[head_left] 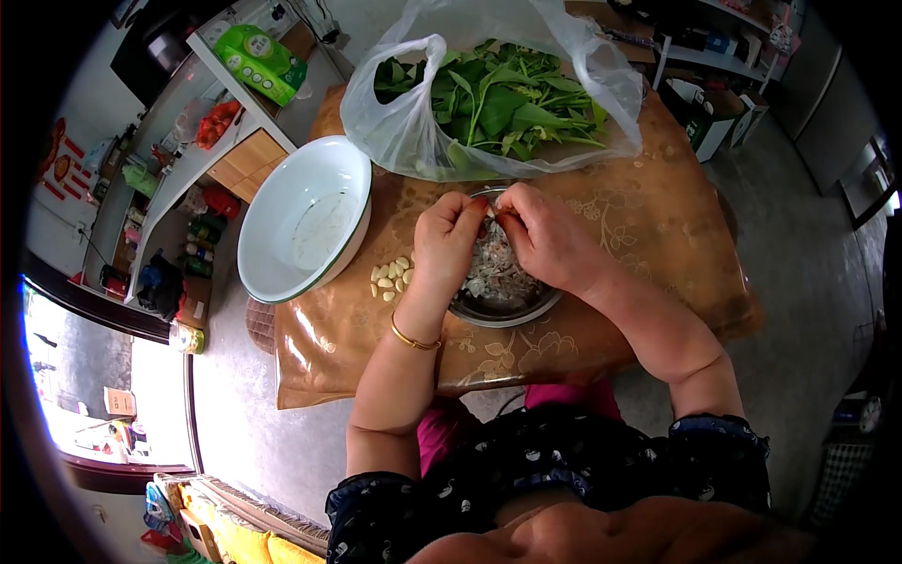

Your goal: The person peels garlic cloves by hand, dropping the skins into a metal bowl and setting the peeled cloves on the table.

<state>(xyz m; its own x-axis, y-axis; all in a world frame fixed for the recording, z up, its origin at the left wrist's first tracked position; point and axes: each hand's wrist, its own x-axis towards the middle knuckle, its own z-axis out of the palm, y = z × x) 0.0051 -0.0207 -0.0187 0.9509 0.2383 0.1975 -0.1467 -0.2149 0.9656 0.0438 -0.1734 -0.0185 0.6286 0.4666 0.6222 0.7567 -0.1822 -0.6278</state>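
Observation:
My left hand [445, 235] and my right hand [550, 235] meet fingertip to fingertip above a metal bowl [512, 321]. Pinched between them is a small garlic clove [491, 212], mostly hidden by the fingers. Papery garlic skins and bits [501, 271] fill much of the bowl. Just left of my left wrist, several peeled garlic cloves [391, 276] lie loose on the tablecloth. A gold bangle [414, 343] circles that wrist.
A white enamel basin [272, 221] stands at the table's left edge. Behind the bowl, a clear plastic bag [606, 103] holds green leafy vegetables [512, 99]. The table has a shiny brown cover [648, 226]. Shelves [169, 183] line the left wall.

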